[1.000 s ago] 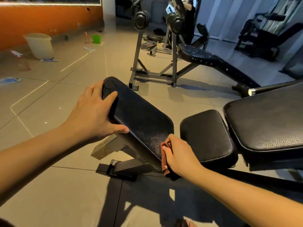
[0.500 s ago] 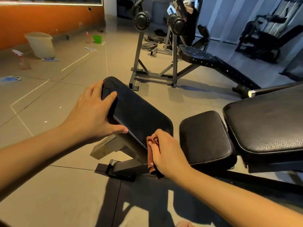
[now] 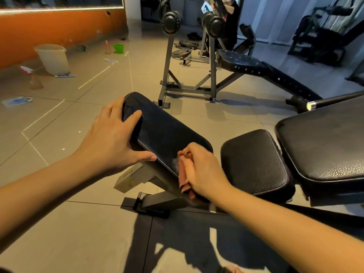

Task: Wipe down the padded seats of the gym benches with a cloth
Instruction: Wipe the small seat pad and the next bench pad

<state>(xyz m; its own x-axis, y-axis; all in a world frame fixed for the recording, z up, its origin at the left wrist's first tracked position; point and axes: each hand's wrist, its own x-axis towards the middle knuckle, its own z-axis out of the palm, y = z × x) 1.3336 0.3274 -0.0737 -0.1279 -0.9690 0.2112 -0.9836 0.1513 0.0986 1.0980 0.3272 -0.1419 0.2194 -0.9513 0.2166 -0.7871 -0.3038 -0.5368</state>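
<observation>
Right hand (image 3: 203, 170) is curled around a folded reddish-brown cloth (image 3: 184, 175) and presses it onto the near right end of the tilted pad (image 3: 167, 133). The cloth hangs down over the pad's stitched edge there. Left hand (image 3: 112, 138) clasps the same pad at its far left end, with the fingers over the top corner and the thumb laid along the near edge.

One mark looks like writing: a blue tag (image 3: 206, 7) high on the grey rack (image 3: 211, 75) bears what seems to be a numeral 1.

The tilted pad's long axis runs from far left to near right, and the far left end is the higher one. A narrow gap parts its near right end from the small seat pad (image 3: 254, 160), which sits just beside the wide back pad (image 3: 325, 138). A dark bar (image 3: 334, 100) with a bright tip juts out above that back pad. The rack's foot stands just beyond the tilted pad's far edge, and a second bench (image 3: 256, 66) slopes away behind the rack.

Open tiled floor (image 3: 59, 223) spreads to the left of the pad and in front of it. A pale bucket (image 3: 52, 58) and a green cup (image 3: 118, 48) stand well apart from the pads, near the orange wall (image 3: 49, 28).
</observation>
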